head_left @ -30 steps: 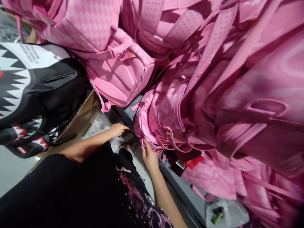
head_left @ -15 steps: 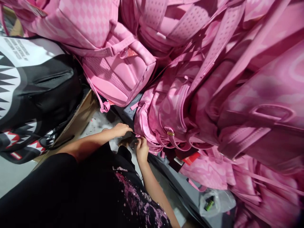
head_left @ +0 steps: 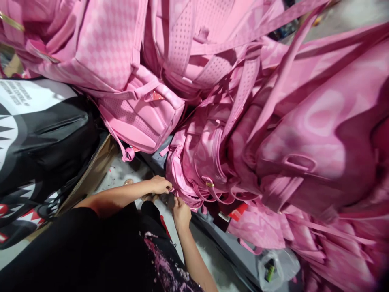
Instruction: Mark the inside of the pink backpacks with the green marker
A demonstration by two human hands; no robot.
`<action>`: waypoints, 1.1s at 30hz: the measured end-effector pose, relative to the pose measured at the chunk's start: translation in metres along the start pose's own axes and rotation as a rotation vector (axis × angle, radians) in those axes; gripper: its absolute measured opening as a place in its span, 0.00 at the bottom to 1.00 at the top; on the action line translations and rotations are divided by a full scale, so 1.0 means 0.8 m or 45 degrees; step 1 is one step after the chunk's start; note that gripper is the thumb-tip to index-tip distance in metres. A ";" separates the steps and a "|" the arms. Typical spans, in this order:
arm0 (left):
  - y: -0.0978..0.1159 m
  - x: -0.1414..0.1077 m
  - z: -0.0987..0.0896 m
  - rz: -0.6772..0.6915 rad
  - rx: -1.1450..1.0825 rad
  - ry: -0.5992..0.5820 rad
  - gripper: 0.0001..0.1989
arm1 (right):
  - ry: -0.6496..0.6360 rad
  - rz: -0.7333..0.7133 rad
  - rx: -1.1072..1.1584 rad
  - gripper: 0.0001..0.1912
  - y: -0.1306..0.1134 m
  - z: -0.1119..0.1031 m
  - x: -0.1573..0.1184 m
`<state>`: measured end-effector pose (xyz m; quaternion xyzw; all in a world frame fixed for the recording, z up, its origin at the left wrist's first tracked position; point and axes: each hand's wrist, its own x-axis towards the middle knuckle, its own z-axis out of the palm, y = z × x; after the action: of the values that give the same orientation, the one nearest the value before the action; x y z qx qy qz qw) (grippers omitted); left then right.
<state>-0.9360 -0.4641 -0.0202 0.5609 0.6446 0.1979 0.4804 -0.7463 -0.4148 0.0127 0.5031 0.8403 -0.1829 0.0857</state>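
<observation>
My left hand (head_left: 161, 185) is closed, its fingertips pinching something small and pink at the lower left edge of a pink backpack (head_left: 194, 162). Just to its right, my right hand (head_left: 181, 211) is also closed, fingertips together beside the same edge; what it grips is too small to make out. The backpack has curved zipper seams, thin pink straps and a gold buckle (head_left: 209, 184). Above my hands hangs another pink bag (head_left: 142, 113) with a dangling looped strap (head_left: 128, 154).
Black bags with shark teeth (head_left: 57, 125) stand in a cardboard box (head_left: 94, 170) at the left. Several pink bags fill the top and right. A clear plastic bag (head_left: 284, 265) with a green item lies on a grey surface (head_left: 243, 253) at lower right. Pale floor shows between.
The view has shifted, so the bags and hands appear lower. The thin pink piece between my hands no longer shows stretched out; both hands stay close to the backpack's edge.
</observation>
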 end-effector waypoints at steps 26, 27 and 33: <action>-0.011 -0.034 0.022 0.310 -0.256 0.596 0.10 | -0.143 -0.289 1.038 0.14 -0.008 0.001 0.026; -0.012 -0.031 0.024 0.308 -0.275 0.584 0.10 | -0.182 -0.243 1.089 0.15 -0.006 0.002 0.025; -0.012 -0.008 0.031 0.278 -0.406 0.482 0.10 | -0.350 -0.008 1.370 0.19 0.002 0.008 0.023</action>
<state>-0.9209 -0.4797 -0.0363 0.4972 0.6193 0.4491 0.4093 -0.7540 -0.4018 0.0007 0.4447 0.6110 -0.6506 -0.0750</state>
